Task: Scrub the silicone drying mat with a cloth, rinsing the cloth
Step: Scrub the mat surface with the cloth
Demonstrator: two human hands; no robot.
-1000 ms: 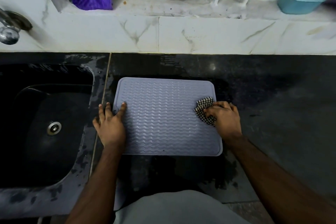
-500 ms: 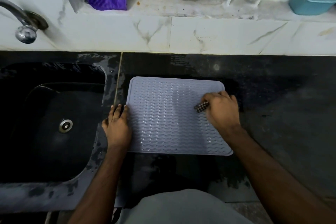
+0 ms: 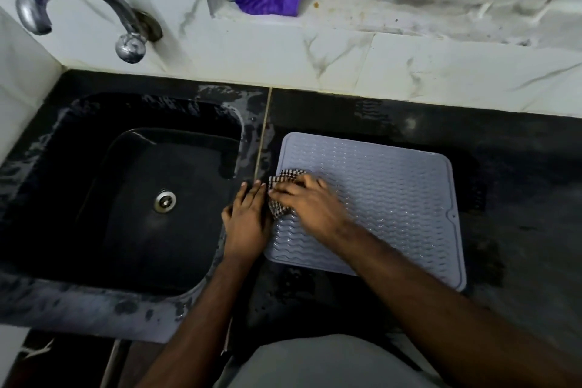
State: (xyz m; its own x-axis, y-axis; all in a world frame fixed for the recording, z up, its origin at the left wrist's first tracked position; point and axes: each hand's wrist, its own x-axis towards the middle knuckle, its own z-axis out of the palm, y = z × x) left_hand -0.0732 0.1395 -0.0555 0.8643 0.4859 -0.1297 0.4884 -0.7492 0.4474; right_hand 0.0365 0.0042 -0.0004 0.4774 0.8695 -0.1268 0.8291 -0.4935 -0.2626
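1. Your pale grey, wave-ribbed rectangular silicone drying mat [image 3: 384, 195] lies flat on the wet black stone counter [image 3: 519, 186], just to the right of the black sink basin [image 3: 94, 186].
2. Its long axis runs left to right along the counter, slightly skewed, so the right end sits nearer you than the left. The small notched tab on its rim is on the right short edge.
3. Your left hand [image 3: 247, 224] rests palm down at the mat's left edge, fingers extended and close together, pointing away from you. It presses flat on the counter strip and the mat's rim rather than gripping anything.
4. Your right hand [image 3: 310, 206] reaches across to the mat's left part, fingers spread and curled down over the black-and-white checked cloth [image 3: 281, 195], pinning it against the ribbed surface.
5. The cloth is bunched; parts of it show beyond your fingers at the far side and below your palm near the left hand. Your right hand is slightly blurred, so the exact finger hold is unclear.
6. Your two hands are just beside each other, with the right fingertips almost at the left hand's fingers.
7. The curved metal tap [image 3: 78, 6] hangs over the far left of the sink, well apart from the cloth.
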